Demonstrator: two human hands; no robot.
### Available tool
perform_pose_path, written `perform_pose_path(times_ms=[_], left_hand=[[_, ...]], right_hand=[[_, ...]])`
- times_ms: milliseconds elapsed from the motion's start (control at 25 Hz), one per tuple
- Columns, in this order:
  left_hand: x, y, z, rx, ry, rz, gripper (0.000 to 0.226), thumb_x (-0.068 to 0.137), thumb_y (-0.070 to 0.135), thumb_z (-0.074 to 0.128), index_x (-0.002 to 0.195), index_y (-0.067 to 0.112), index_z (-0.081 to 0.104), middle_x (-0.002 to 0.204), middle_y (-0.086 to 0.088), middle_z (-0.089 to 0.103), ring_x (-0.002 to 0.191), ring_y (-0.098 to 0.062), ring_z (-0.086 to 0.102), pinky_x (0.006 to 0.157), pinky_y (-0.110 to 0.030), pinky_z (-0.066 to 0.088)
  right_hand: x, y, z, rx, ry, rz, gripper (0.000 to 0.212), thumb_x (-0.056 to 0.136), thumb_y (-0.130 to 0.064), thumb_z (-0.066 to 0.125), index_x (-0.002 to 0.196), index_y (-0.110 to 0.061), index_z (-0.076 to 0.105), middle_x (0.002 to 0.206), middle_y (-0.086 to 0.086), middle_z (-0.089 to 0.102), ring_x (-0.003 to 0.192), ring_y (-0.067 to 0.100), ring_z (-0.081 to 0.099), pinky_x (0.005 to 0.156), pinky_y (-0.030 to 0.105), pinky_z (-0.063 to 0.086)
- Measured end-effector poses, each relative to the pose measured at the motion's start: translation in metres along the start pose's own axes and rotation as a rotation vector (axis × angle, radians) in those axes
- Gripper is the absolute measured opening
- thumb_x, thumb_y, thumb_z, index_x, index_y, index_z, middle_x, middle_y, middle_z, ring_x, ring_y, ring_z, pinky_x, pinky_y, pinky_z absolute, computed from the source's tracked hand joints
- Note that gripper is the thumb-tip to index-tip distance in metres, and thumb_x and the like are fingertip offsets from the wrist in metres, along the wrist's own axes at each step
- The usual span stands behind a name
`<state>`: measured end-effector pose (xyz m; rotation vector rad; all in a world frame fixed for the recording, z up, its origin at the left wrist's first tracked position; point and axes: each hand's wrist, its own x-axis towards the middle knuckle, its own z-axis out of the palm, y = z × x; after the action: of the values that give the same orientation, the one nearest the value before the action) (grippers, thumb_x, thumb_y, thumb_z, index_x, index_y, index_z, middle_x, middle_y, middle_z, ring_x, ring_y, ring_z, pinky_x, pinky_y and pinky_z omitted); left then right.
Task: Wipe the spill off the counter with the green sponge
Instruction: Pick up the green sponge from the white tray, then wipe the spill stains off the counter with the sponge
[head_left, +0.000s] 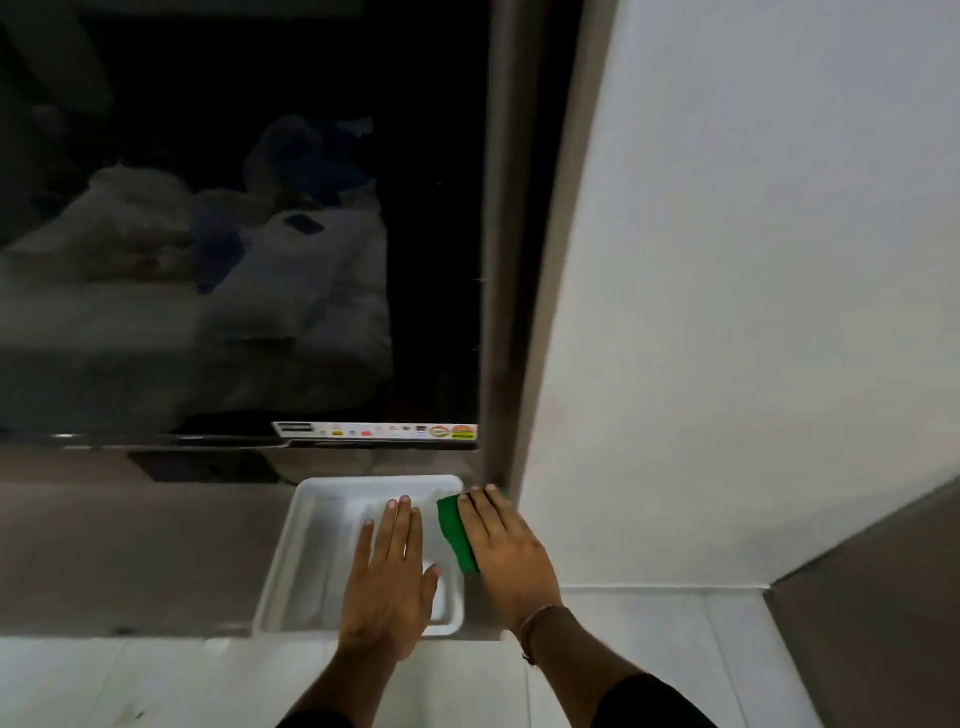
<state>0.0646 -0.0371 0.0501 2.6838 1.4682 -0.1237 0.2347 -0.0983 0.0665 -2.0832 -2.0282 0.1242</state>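
Note:
My right hand (506, 556) presses flat on the green sponge (454, 532), which lies on the grey counter (130, 551) by the wall corner, right beside a white tray. Only the sponge's left part shows; my palm covers the remainder. My left hand (392, 577) rests flat with fingers spread over the tray's right half and holds nothing. No spill is visible on the counter from here.
The white plastic tray (306, 525) sits on the counter at its front edge. Behind it stands a large dark screen (234, 234) with a sticker strip along its bottom. A white wall (753, 312) closes the right side. White floor tiles (156, 680) lie below.

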Motion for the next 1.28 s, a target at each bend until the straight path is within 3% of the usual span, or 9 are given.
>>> perform_pose_path(times_ms=[120, 240, 400, 560, 640, 800, 1000, 1120, 1280], left_hand=[[-0.003, 0.103, -0.014, -0.017, 0.025, 0.13, 0.099, 0.087, 0.061, -0.026, 0.163, 0.008, 0.01, 0.171, -0.017, 0.004, 0.158, -0.037, 0.005, 0.127, -0.054, -0.005], [-0.013, 0.216, -0.017, -0.038, 0.077, 0.291, 0.101, 0.085, 0.063, -0.029, 0.163, 0.008, 0.004, 0.171, -0.014, -0.003, 0.158, -0.034, 0.0, 0.116, -0.044, -0.023], [-0.029, 0.381, -0.019, -0.009, 0.112, 0.575, 0.101, 0.089, 0.061, -0.027, 0.161, 0.005, 0.015, 0.17, -0.017, 0.009, 0.157, -0.036, 0.008, 0.117, -0.046, -0.019], [-0.048, 0.526, -0.018, 0.006, 0.106, 0.824, 0.092, 0.089, 0.064, -0.018, 0.161, 0.009, -0.006, 0.169, -0.014, -0.012, 0.157, -0.034, -0.01, 0.113, -0.047, -0.026], [-0.058, 0.6, -0.019, -0.013, 0.119, 0.969, 0.086, 0.095, 0.061, -0.002, 0.162, 0.007, 0.001, 0.171, -0.015, -0.002, 0.157, -0.034, -0.007, 0.118, -0.051, -0.018], [-0.075, 0.732, -0.016, -0.042, 0.131, 1.252, 0.077, 0.101, 0.05, 0.021, 0.162, 0.002, 0.015, 0.172, -0.018, 0.013, 0.159, -0.034, 0.004, 0.127, -0.058, 0.014], [-0.081, 0.889, -0.008, -0.053, 0.07, 1.463, 0.08, 0.105, 0.05, 0.039, 0.163, 0.005, 0.006, 0.173, -0.016, 0.005, 0.159, -0.031, -0.004, 0.128, -0.056, 0.011], [-0.07, 0.964, -0.003, -0.032, 0.018, 1.538, 0.077, 0.106, 0.05, 0.035, 0.163, 0.006, 0.007, 0.174, -0.016, 0.005, 0.159, -0.032, -0.002, 0.128, -0.056, 0.009], [-0.043, 1.038, 0.006, 0.005, -0.025, 1.602, 0.078, 0.107, 0.057, 0.027, 0.163, 0.008, 0.003, 0.174, -0.016, 0.001, 0.159, -0.032, -0.005, 0.128, -0.056, 0.006]], right_hand=[[-0.067, 0.074, -0.049, -0.059, 0.058, 0.128, 0.092, 0.069, -0.008, 0.091, 0.148, -0.008, 0.043, 0.149, 0.015, 0.054, 0.138, 0.037, 0.05, 0.112, 0.046, 0.043], [-0.154, 0.155, -0.089, -0.134, 0.102, 0.297, 0.098, 0.064, -0.006, 0.093, 0.147, -0.007, 0.042, 0.149, 0.015, 0.054, 0.138, 0.036, 0.05, 0.114, 0.043, 0.036], [-0.286, 0.253, -0.133, -0.214, 0.172, 0.551, 0.092, 0.067, -0.003, 0.091, 0.146, -0.009, 0.044, 0.147, 0.014, 0.056, 0.136, 0.036, 0.052, 0.113, 0.042, 0.026], [-0.408, 0.321, -0.172, -0.243, 0.202, 0.821, 0.084, 0.069, -0.003, 0.089, 0.143, -0.008, 0.051, 0.144, 0.013, 0.06, 0.135, 0.035, 0.054, 0.111, 0.043, 0.036], [-0.471, 0.354, -0.189, -0.275, 0.236, 0.963, 0.084, 0.071, 0.0, 0.085, 0.146, -0.007, 0.049, 0.147, 0.015, 0.056, 0.138, 0.037, 0.05, 0.112, 0.046, 0.043], [-0.583, 0.414, -0.213, -0.357, 0.264, 1.226, 0.079, 0.074, 0.002, 0.08, 0.146, -0.006, 0.048, 0.147, 0.016, 0.056, 0.139, 0.037, 0.049, 0.112, 0.046, 0.044], [-0.69, 0.477, -0.235, -0.323, 0.258, 1.564, 0.09, 0.082, -0.008, 0.081, 0.156, -0.013, 0.03, 0.161, 0.013, 0.039, 0.149, 0.035, 0.032, 0.115, 0.045, 0.032], [-0.725, 0.517, -0.243, -0.255, 0.228, 1.695, 0.089, 0.092, -0.02, 0.074, 0.16, -0.019, 0.017, 0.168, 0.008, 0.024, 0.154, 0.03, 0.019, 0.118, 0.046, 0.033], [-0.738, 0.567, -0.251, -0.21, 0.192, 1.756, 0.085, 0.096, -0.023, 0.069, 0.16, -0.019, 0.015, 0.168, 0.007, 0.023, 0.155, 0.029, 0.017, 0.118, 0.044, 0.032]])
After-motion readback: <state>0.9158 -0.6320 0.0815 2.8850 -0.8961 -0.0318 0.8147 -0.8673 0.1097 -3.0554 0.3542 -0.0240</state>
